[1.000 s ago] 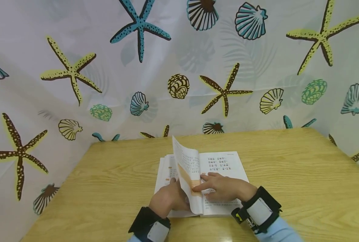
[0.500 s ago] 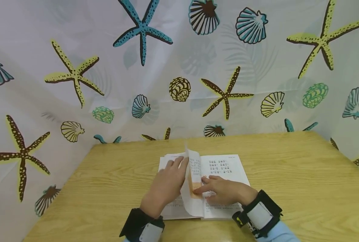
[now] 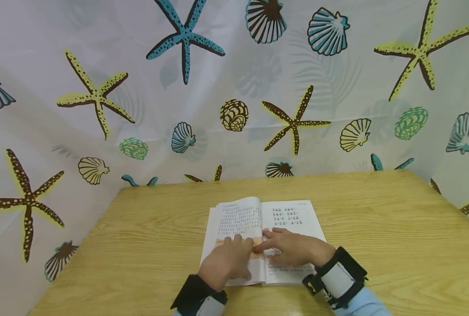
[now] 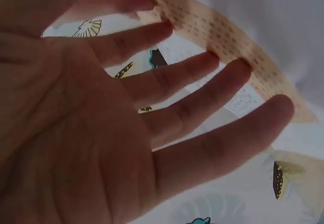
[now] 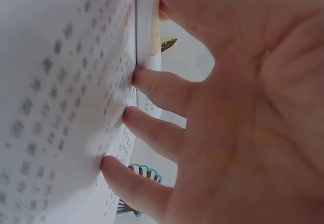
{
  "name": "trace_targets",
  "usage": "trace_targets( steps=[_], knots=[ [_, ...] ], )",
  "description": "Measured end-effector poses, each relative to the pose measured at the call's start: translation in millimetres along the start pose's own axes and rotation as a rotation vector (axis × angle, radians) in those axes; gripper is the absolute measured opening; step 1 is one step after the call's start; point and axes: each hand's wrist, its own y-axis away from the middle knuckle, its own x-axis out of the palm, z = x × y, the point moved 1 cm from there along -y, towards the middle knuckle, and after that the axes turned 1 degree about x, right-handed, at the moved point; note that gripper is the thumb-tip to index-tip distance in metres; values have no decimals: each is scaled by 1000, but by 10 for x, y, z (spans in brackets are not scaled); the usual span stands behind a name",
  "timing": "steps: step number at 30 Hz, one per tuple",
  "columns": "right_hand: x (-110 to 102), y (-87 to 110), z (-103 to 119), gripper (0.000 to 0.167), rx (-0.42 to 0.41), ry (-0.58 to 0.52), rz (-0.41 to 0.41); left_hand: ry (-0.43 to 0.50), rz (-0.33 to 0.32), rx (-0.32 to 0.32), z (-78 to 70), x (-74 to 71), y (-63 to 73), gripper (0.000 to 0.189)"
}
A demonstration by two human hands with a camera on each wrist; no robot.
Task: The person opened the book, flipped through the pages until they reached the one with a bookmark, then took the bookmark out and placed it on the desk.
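An open book (image 3: 238,217) lies on the wooden table, printed text on both pages and an orange band across the left one. My left hand (image 3: 227,262) rests over the lower left page, and in the left wrist view its spread fingers (image 4: 223,143) reach that page along the orange band. My right hand (image 3: 293,246) lies on the right page beside the spine, one finger pointing across to the left page. The right wrist view shows its fingertips (image 5: 132,113) touching the printed right page (image 5: 61,102). Neither hand grips anything.
A light wooden table (image 3: 159,228) spreads around the book. Behind it hangs a white cloth (image 3: 234,145) printed with starfish and shells. Each wrist wears a black strap (image 3: 342,276) with a pale box on it.
The raised page has come down flat on the left side. My left hand moved from under it, up behind it, then down onto the page. The right hand has stayed in place.
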Motion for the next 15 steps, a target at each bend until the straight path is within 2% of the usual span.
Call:
trace_targets(
  steps=[3, 5, 15],
  knots=[
    [9, -4, 1, 38, 10, 6, -7, -7, 8, -41, -33, 93, -77, 65],
    [12, -4, 0, 39, 15, 4, -6, -7, 3, -51, -50, 92, -80, 66],
    [-24, 2, -21, 41, 6, -14, -8, 5, -8, -55, -58, 107, -59, 65]
  ],
)
